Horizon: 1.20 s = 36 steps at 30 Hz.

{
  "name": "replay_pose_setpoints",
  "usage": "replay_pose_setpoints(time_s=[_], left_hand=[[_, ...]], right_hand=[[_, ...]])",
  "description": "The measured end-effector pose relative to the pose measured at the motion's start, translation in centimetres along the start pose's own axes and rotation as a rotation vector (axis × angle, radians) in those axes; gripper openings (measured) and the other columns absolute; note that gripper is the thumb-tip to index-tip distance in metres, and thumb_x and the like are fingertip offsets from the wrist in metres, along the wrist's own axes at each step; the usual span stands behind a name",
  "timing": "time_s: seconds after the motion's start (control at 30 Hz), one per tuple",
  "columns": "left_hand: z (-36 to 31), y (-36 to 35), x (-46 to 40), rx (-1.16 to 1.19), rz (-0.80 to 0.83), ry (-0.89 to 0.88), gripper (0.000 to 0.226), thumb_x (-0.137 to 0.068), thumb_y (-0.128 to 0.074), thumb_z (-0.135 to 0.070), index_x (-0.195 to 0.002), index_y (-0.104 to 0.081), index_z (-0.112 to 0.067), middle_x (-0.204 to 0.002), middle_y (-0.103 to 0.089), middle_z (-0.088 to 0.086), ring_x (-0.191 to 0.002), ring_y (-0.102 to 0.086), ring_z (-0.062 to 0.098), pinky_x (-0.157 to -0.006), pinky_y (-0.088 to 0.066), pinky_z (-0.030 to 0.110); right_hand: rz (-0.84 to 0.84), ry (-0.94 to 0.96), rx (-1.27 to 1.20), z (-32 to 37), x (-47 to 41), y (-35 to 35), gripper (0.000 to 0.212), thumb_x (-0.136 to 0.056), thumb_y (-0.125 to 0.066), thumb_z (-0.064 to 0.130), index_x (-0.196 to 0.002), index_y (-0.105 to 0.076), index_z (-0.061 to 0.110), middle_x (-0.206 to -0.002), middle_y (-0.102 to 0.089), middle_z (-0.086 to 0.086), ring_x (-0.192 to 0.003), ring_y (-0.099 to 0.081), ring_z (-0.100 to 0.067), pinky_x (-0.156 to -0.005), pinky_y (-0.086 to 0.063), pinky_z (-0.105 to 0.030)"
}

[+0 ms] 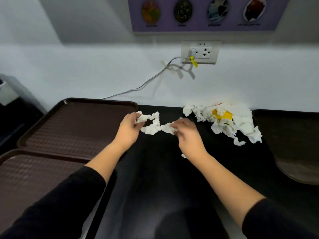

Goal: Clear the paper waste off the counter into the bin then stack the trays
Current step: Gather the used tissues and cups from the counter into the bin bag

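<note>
A twisted strip of white tissue paper (152, 126) lies on the black counter (155, 169). My left hand (128, 129) grips its left end and my right hand (187, 133) pinches its right end. A larger heap of crumpled white paper (241, 123) with a yellow piece (221, 115) in it lies to the right against the wall. Two brown trays sit side by side on the left: the far tray (77, 128) and the near tray (31, 178). A small paper scrap (183, 155) shows under my right wrist.
A round dark opening (296, 171) sits in the counter at the right edge. A wall socket (201, 52) with a grey cable (146, 84) hangs above the counter. A purple poster (203, 12) hangs above. A white object (6, 94) stands at far left.
</note>
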<state>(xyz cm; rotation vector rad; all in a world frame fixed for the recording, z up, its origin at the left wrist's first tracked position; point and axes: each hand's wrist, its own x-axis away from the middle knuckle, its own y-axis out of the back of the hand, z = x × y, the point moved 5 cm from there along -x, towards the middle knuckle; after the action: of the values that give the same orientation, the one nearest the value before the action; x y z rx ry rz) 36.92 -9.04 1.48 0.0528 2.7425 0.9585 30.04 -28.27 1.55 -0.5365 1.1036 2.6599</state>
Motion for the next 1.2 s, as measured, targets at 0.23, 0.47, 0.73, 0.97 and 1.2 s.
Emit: replay_pose_setpoints(time_s=[0.23,0.47,0.73,0.97,1.2], left_hand=[[-1.7,7.1,6.4,0.129,-0.154,0.116,0.006,-0.092,-0.056,-0.018,-0.088,-0.056,-0.022,-0.079,-0.05,-0.01,-0.06,-0.046,0.003,-0.049,-0.036,0.004],[1.8,13.2,16.0,0.087,-0.266,0.252,0.007,-0.092,-0.057,-0.018,-0.091,-0.057,-0.025,-0.07,-0.05,-0.011,-0.059,-0.045,0.003,-0.057,-0.037,0.017],[7.9,21.1,30.6,0.141,-0.517,0.454,0.02,-0.09,-0.059,-0.017,-0.082,-0.056,-0.034,-0.072,-0.054,-0.01,-0.059,-0.049,0.004,-0.056,-0.044,0.017],[16.5,29.8,45.5,0.123,-0.548,0.653,0.008,-0.092,-0.057,-0.014,-0.092,-0.059,-0.022,-0.076,-0.056,0.003,-0.058,-0.048,0.009,-0.043,-0.039,0.012],[29.2,28.5,57.1,0.289,-0.361,1.012,0.011,-0.093,-0.049,0.002,-0.102,-0.055,0.0,-0.073,-0.054,0.015,-0.038,-0.046,0.003,-0.037,-0.036,0.014]], right_hand=[[-0.029,-0.014,-0.212,5.3,1.7,1.0,0.026,-0.084,-0.056,-0.008,-0.101,-0.068,0.007,-0.104,-0.052,0.004,-0.104,-0.052,-0.02,-0.088,-0.041,-0.02],[0.129,0.058,-0.385,12.3,5.7,-2.4,0.023,-0.084,-0.059,-0.006,-0.101,-0.067,0.007,-0.102,-0.055,0.006,-0.096,-0.052,-0.003,-0.083,-0.035,0.0],[0.412,0.097,-0.585,22.1,13.4,-10.5,0.021,-0.083,-0.059,-0.006,-0.097,-0.068,0.006,-0.098,-0.055,0.005,-0.091,-0.051,0.005,-0.08,-0.036,-0.001],[0.724,0.189,-0.683,32.2,23.4,-16.6,0.021,-0.083,-0.061,-0.006,-0.1,-0.068,0.004,-0.101,-0.054,0.004,-0.088,-0.05,0.002,-0.082,-0.038,-0.002],[1.052,0.082,-0.557,36.2,33.8,-26.4,0.021,-0.089,-0.056,0.0,-0.106,-0.065,0.009,-0.108,-0.05,0.003,-0.105,-0.051,-0.011,-0.091,-0.04,-0.016]])
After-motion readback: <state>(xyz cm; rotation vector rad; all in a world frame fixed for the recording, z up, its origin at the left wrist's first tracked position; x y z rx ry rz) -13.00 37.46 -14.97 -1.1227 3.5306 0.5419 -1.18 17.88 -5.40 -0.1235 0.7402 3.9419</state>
